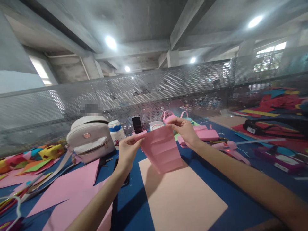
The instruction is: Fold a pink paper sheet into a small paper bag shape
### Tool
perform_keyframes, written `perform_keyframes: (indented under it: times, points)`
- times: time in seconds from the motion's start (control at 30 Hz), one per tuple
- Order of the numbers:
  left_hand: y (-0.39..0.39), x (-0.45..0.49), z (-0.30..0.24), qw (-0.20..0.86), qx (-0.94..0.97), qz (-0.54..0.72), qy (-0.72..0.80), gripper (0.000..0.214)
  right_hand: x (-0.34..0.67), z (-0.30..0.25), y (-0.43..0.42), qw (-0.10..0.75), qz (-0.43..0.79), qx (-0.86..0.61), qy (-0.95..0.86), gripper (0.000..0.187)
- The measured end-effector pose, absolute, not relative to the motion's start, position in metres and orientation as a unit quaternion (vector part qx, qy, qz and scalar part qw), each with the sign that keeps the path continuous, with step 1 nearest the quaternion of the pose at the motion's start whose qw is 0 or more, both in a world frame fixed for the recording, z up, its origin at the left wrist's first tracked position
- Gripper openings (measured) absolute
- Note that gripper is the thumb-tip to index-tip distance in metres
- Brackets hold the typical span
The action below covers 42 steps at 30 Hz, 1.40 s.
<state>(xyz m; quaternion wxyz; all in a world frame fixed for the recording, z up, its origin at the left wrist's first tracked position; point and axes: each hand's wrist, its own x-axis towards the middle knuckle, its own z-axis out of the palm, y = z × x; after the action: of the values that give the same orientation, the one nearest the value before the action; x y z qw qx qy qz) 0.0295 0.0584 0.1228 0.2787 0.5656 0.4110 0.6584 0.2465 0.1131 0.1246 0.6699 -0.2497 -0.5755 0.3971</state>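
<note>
A creased sheet of pink paper [163, 149] hangs between my two hands, with fold lines running across it. My left hand [130, 149] pinches its upper left corner between thumb and fingers. At the upper right corner my right hand [184, 130] grips the sheet the same way. Its lower edge is just over or touching a larger pale peach sheet [185, 199] lying flat; I cannot tell which. Beyond my right hand are small pink paper bags with handles [204, 133]. A pink glue gun [232, 150] with a red light lies right of my right forearm.
Pink sheets [69, 186] cover the left of the blue table [132, 205]. A white backpack [91, 138], a bottle with a blue-and-white lid [116, 131] and an upright phone [137, 124] stand behind. Black headgear with a strap [255, 126] and a purple device [279, 158] sit right, before a perforated metal screen [154, 93].
</note>
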Motion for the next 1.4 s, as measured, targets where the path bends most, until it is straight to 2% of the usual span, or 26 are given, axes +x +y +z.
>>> perform_keyframes:
  times: [0.27, 0.47, 0.73, 0.93, 1.1, 1.27, 1.4]
  points:
    - [0.056, 0.03, 0.127, 0.269, 0.548, 0.682, 0.403, 0.021, 0.248, 0.123, 0.115, 0.669, 0.389, -0.255, -0.58, 0.021]
    - [0.057, 0.028, 0.126, 0.257, 0.533, 0.701, 0.399, 0.029, 0.248, 0.123, 0.115, 0.667, 0.37, -0.262, -0.591, 0.013]
    - [0.054, 0.027, 0.131, 0.23, 0.549, 0.694, 0.405, 0.025, 0.251, 0.125, 0.113, 0.653, 0.315, -0.269, -0.635, 0.003]
    - [0.051, 0.024, 0.138, 0.19, 0.574, 0.682, 0.411, 0.022, 0.252, 0.125, 0.106, 0.61, 0.155, -0.296, -0.719, 0.004]
    - [0.043, 0.028, 0.14, 0.176, 0.608, 0.659, 0.405, 0.019, 0.246, 0.142, 0.082, 0.583, 0.016, -0.258, -0.77, 0.009]
    - [0.028, 0.036, 0.141, 0.155, 0.664, 0.632, 0.367, 0.018, 0.223, 0.163, 0.05, 0.535, -0.037, -0.203, -0.819, 0.013]
    - [0.018, 0.039, 0.144, 0.15, 0.689, 0.616, 0.351, 0.017, 0.203, 0.171, 0.038, 0.505, -0.032, -0.199, -0.839, 0.006]
